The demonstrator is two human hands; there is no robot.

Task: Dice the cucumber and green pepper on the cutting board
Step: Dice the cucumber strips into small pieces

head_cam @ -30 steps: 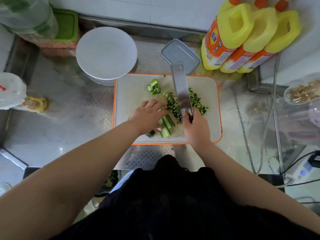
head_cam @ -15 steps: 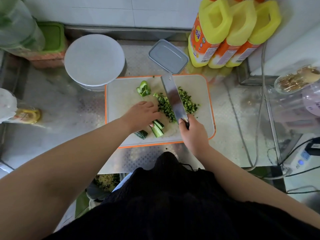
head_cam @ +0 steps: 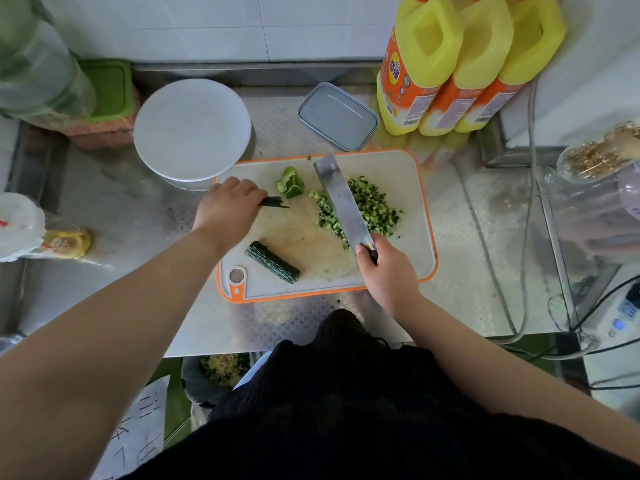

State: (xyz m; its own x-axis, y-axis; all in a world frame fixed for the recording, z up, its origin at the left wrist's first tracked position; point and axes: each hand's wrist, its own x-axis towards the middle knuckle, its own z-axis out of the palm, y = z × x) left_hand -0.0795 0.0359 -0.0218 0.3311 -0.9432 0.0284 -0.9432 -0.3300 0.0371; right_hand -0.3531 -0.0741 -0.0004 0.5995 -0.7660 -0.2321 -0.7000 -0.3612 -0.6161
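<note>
Green cucumber piece (head_cam: 272,262) lies diagonally, upper-left to lower-right.

Counter (head_cam: 145,216): embossed, shiny metal
Cutting board (head_cam: 408,188): matt plastic, orange-rimmed
Cleaver (head_cam: 343,202): smooth, dull steel
Bottles (head_cam: 460,64): glossy yellow plastic

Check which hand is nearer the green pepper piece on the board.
Left. The left hand sits just left of the green pepper, pinching a dark cucumber strip below it. The right hand grips the knife at the board's near right edge, farther off.
</note>
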